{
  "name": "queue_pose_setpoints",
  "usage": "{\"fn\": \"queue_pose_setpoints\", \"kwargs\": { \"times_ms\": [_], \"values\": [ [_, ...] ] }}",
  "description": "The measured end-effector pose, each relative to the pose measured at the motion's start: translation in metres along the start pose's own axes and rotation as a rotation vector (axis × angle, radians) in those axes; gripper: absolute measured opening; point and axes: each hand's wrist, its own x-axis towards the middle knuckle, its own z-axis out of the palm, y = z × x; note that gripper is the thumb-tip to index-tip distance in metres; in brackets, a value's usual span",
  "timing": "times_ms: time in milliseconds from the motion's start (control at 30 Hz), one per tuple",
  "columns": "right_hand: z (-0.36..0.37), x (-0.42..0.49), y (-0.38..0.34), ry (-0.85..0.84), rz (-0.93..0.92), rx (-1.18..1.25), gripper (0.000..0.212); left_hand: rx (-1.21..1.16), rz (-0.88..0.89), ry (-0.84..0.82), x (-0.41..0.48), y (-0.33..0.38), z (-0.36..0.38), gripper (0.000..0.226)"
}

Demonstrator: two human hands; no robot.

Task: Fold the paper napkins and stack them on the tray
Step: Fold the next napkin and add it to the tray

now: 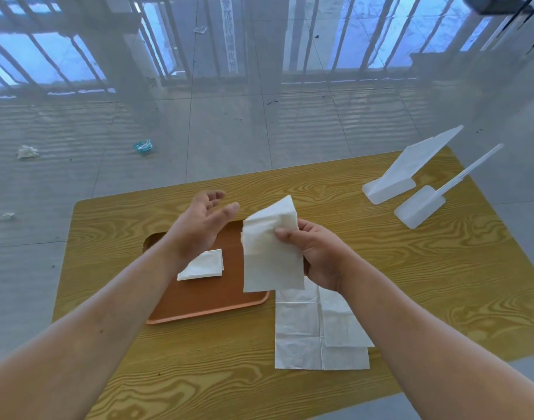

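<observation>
An orange-brown tray [211, 295] lies on the wooden table, with one small folded white napkin [202, 265] resting on it. My right hand [315, 253] pinches a white paper napkin [270, 253], holding it in the air over the tray's right edge. My left hand [203, 222] hovers above the tray with palm up and fingers spread, holding nothing. Two flat unfolded napkins [314, 331] lie overlapping on the table, right of the tray and below my right hand.
The yellow wood-grain table [411, 268] carries two white plastic stands [402, 177] at its far right corner. Beyond the table lies a grey tiled floor with scraps of litter [143, 146] and a barred railing.
</observation>
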Motion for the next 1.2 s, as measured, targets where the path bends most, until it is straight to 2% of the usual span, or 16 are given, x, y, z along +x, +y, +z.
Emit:
{"fn": "queue_pose_setpoints", "kwargs": {
  "times_ms": [67,100,167,267,367,467,533,633,767,800,933,1067,1133,1200],
  "values": [
    [0.001,0.001,0.002,0.027,0.004,0.086,0.023,-0.010,-0.072,-0.115,-0.012,-0.009,0.005,0.100],
    [0.001,0.001,0.003,0.032,0.004,0.107,0.025,-0.013,-0.100,-0.160,-0.017,-0.013,0.010,0.107],
    [0.004,-0.001,0.002,0.007,0.001,0.097,0.034,-0.104,-0.145,-0.212,-0.025,-0.017,0.020,0.107],
    [0.006,-0.002,0.000,-0.013,-0.005,0.028,0.049,-0.282,-0.150,-0.192,-0.029,-0.019,0.034,0.106],
    [0.009,-0.001,-0.001,0.028,-0.020,-0.008,0.071,-0.290,-0.088,-0.157,-0.028,-0.018,0.041,0.114],
    [0.009,0.000,0.000,0.086,-0.032,-0.041,0.103,-0.261,-0.020,-0.101,-0.025,-0.017,0.043,0.098],
    [0.008,0.000,0.001,0.116,-0.066,-0.114,0.110,-0.304,0.016,-0.073,-0.024,-0.013,0.043,0.080],
    [0.006,0.001,0.003,0.145,-0.136,-0.244,0.101,-0.306,0.044,-0.064,-0.023,-0.009,0.039,0.062],
    [0.006,-0.001,0.003,0.161,-0.223,-0.375,0.066,-0.061,0.059,-0.031,-0.022,-0.011,0.034,0.067],
    [0.006,-0.001,0.002,0.170,-0.244,-0.415,0.058,-0.012,0.071,-0.020,-0.022,-0.011,0.033,0.062],
    [0.009,-0.005,0.000,0.269,-0.326,-0.657,0.039,0.153,0.143,0.044,-0.020,-0.013,0.033,0.020],
    [0.009,-0.004,0.002,0.381,-0.419,-0.910,0.015,0.331,0.292,0.107,-0.017,-0.009,0.033,0.006],
    [0.007,-0.002,0.000,0.409,-0.459,-1.014,0.006,0.259,0.266,0.082,-0.017,-0.006,0.031,0.001],
    [0.004,-0.001,-0.005,0.398,-0.426,-0.936,0.006,-0.014,0.147,0.013,-0.019,-0.001,0.026,0.007]
  ]
}}
